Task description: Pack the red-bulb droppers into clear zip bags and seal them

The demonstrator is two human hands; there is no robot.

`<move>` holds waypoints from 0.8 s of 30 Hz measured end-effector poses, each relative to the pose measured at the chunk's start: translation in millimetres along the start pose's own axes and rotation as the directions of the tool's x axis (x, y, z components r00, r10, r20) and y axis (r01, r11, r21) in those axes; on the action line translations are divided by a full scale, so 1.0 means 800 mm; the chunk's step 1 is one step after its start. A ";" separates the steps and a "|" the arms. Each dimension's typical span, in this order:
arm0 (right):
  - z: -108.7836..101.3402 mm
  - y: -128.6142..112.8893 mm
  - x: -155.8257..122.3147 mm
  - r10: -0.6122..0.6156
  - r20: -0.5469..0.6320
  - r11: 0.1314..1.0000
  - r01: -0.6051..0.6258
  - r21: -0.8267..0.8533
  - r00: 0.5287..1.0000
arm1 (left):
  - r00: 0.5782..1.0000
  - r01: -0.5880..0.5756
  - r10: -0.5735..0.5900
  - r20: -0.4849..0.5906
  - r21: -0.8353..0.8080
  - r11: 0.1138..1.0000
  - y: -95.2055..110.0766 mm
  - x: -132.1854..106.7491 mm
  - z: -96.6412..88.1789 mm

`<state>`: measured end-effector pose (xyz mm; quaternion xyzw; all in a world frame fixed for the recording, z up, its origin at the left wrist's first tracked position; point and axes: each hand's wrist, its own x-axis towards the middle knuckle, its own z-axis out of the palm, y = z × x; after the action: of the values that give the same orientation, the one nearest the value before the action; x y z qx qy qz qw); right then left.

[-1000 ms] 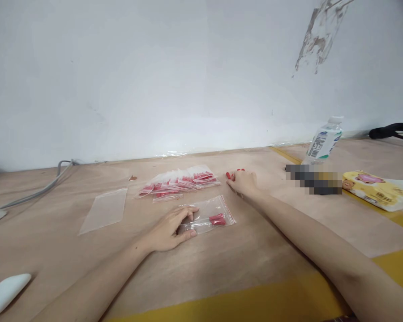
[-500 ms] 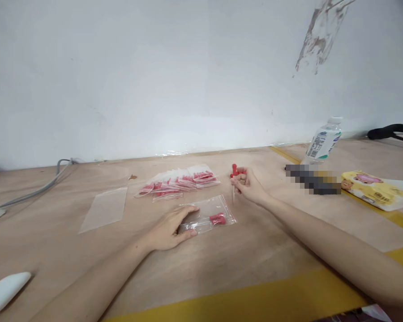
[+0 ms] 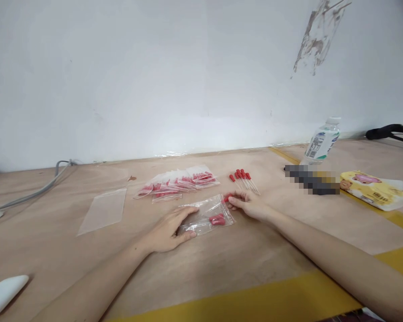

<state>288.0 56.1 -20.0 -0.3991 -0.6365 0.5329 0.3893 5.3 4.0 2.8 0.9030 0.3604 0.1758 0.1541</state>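
My left hand (image 3: pixel 169 230) lies with its fingers curled over the left end of a clear zip bag (image 3: pixel 208 215) that has red-capped pieces inside. My right hand (image 3: pixel 246 203) is at the bag's right, open end, pinching a red-capped dropper (image 3: pixel 226 198) at the mouth of the bag. Several loose red-capped droppers (image 3: pixel 243 179) lie on the wooden table (image 3: pixel 221 264) just beyond my right hand. A fanned row of filled zip bags (image 3: pixel 177 183) lies further back.
An empty clear zip bag (image 3: pixel 104 210) lies to the left. A grey cable (image 3: pixel 33 190) runs along the far left, and a white object (image 3: pixel 5 293) sits at the near left edge. At the right are a water bottle (image 3: pixel 320 143), a yellow tissue pack (image 3: pixel 376 188) and yellow tape (image 3: pixel 255 299).
My right hand lifted a dropper from the loose pile and brought it down and toward me to the bag's open end. My left hand stayed on the bag.
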 end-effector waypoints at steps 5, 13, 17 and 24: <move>-0.021 -0.009 -0.008 -0.158 0.244 0.836 0.261 -0.483 0.957 | 1.000 -0.010 0.010 0.005 0.016 1.000 0.000 0.000 0.001; 0.024 -0.013 -0.001 -0.135 0.158 0.910 0.185 -0.371 0.978 | 1.000 -0.021 0.021 -0.004 0.009 1.000 -0.001 0.001 0.001; 0.006 -0.013 0.002 -0.140 0.197 0.913 0.204 -0.354 0.970 | 0.999 -0.036 0.035 0.015 0.026 0.999 -0.003 0.001 0.002; -0.034 -0.018 0.045 -0.268 -0.310 0.468 -0.158 -0.869 0.912 | 0.999 -0.026 0.026 0.036 0.009 1.000 -0.009 0.003 0.004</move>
<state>298.0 97.7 0.1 -0.6214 -0.7361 0.0200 0.2677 3.9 10.3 -2.2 0.9113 0.3468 0.1599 0.1539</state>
